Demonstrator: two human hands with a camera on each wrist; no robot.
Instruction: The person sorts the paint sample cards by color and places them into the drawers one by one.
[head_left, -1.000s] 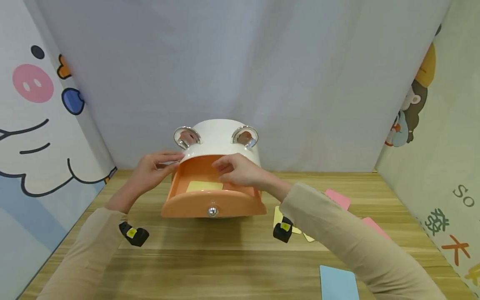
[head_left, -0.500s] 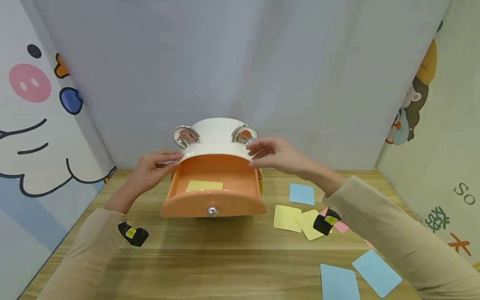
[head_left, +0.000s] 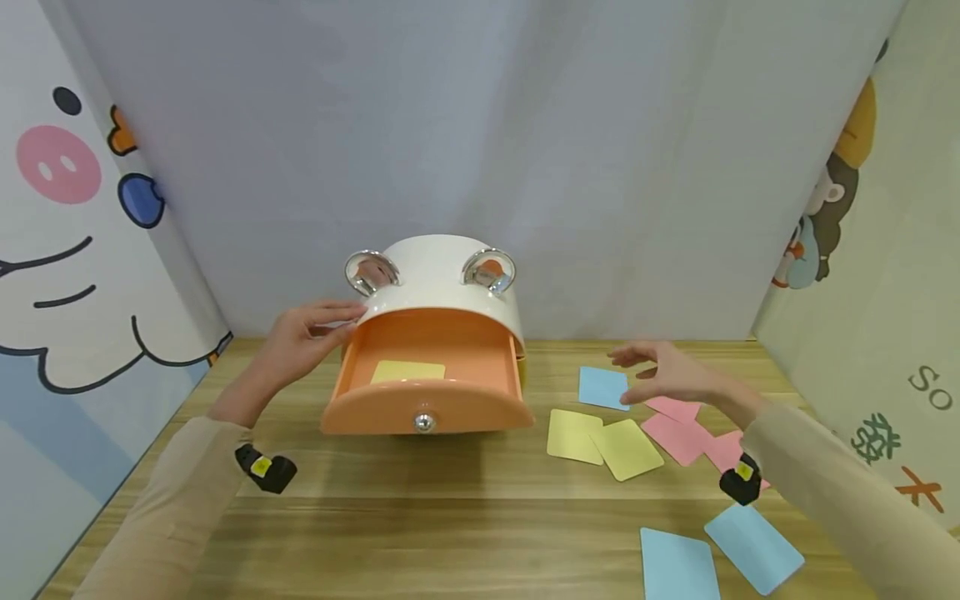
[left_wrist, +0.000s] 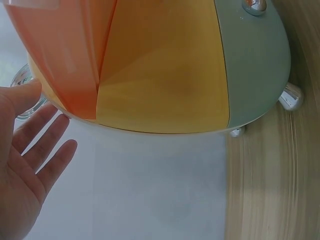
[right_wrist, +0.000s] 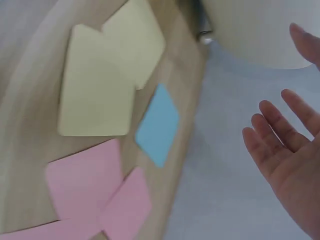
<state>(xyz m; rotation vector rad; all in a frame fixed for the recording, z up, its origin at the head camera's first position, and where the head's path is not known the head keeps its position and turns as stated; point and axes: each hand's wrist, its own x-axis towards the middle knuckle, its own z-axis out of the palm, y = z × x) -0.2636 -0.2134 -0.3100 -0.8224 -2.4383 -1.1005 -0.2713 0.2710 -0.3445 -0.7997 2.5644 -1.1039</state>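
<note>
A small white storage box [head_left: 438,267] with two mirrored ears stands at the back of the table, its orange top drawer [head_left: 427,408] pulled out. One yellow card [head_left: 408,372] lies inside that drawer. My left hand [head_left: 307,337] rests at the box's left edge with relaxed fingers; in the left wrist view the fingers [left_wrist: 52,145] are spread beside the shell. To the right of the box, my right hand [head_left: 667,371] hovers with nothing in it, near a blue card [head_left: 602,387] and pink cards [head_left: 678,437]. Two yellow cards [head_left: 626,450] lie in front of it.
Two more blue cards [head_left: 753,548] lie at the table's front right. Below the orange drawer, the left wrist view shows a yellow drawer front [left_wrist: 162,70] and a green one [left_wrist: 255,65]. A grey-white curtain [head_left: 480,150] closes off the back, with printed panels at both sides.
My right hand has come out of the drawer and moved right to above the cards, leaving the yellow card inside. My left hand stays at the box's edge.
</note>
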